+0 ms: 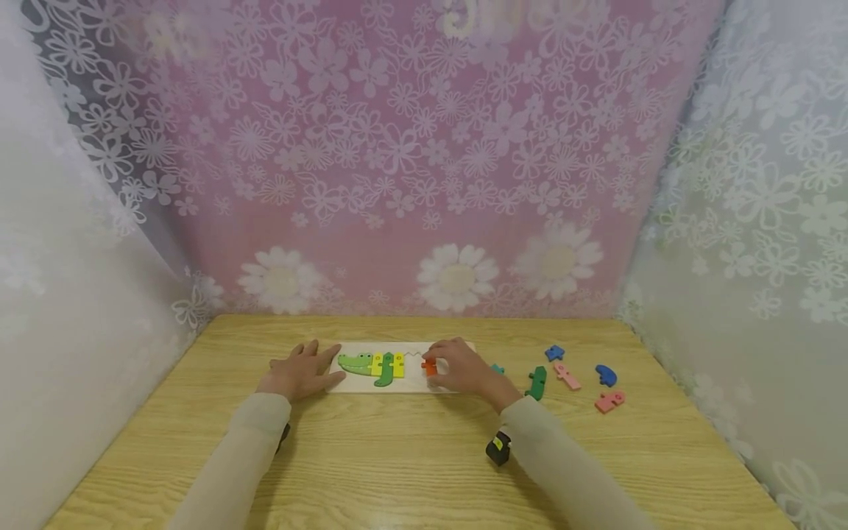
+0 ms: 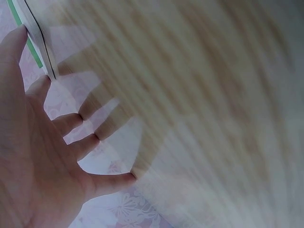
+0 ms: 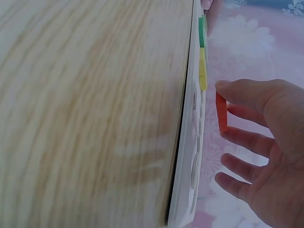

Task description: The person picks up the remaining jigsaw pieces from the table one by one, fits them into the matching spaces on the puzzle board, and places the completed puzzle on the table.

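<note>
A pale puzzle board [image 1: 358,388] lies on the table, with a green crocodile head [image 1: 355,363], yellow body pieces [image 1: 399,365] and a green leg piece [image 1: 385,374] set in its left half. My left hand [image 1: 301,372] rests fingers spread at the board's left end, thumb and forefinger touching its edge. In the right wrist view, my right hand [image 3: 266,137] pinches an orange puzzle piece [image 3: 222,112] between thumb and fingers, a small gap above the board. The head view shows this hand over the board's right half, partly hiding it.
Right of the board lie loose puzzle pieces: a dark green one [image 1: 538,383], a blue one [image 1: 555,353], a curved blue one [image 1: 606,375], and two pink ones [image 1: 567,377]. A teal piece [image 1: 497,369] shows partly behind the right hand. Flowered curtains [image 1: 397,184] surround the table.
</note>
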Demonstrator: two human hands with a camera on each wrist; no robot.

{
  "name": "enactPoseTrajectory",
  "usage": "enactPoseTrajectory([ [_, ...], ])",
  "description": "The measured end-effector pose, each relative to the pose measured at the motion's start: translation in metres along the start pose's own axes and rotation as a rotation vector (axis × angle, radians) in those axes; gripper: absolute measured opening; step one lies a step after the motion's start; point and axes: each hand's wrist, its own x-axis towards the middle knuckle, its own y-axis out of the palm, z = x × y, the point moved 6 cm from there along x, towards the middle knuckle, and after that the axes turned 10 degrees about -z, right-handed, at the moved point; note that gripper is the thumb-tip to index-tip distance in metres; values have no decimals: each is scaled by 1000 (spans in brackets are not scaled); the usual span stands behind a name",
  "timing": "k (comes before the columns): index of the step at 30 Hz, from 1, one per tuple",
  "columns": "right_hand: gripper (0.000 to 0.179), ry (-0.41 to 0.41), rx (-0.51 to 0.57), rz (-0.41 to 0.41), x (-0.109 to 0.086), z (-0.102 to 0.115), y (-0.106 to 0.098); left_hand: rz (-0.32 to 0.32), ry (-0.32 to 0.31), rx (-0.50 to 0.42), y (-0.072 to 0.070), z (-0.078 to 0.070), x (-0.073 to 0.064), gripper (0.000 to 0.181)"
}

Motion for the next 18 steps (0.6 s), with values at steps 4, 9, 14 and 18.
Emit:
enactPoseTrajectory([
  [4,39,-1,17,0,4,2,3,5,-4,8,2,1,1,80],
  [9,39,7,12,13,10,4,8,2,-7,16,2,1,2,80],
  [14,39,20,15,19,14,5,10,-1,-4,14,3,0,1,80],
  [18,39,35,1,24,18,6,13,-3,-1,10,2,1,2,80],
])
